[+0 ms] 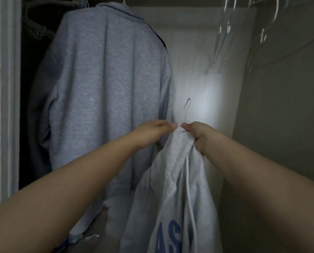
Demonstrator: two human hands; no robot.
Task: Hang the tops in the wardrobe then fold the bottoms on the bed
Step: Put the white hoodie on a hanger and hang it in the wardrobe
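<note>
Both forearms are bare right up to the frame edge. No sleeve, watch or ring shows on the left hand (152, 131) or the right hand (198, 136).

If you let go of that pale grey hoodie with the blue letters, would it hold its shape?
Probably not. The hoodie hangs in limp folds below both hands, so it looks floppy. The hanger hook above the right hand seems its only stiff part.

Pale door frame (5, 106) at wardrobe's left edge
</note>
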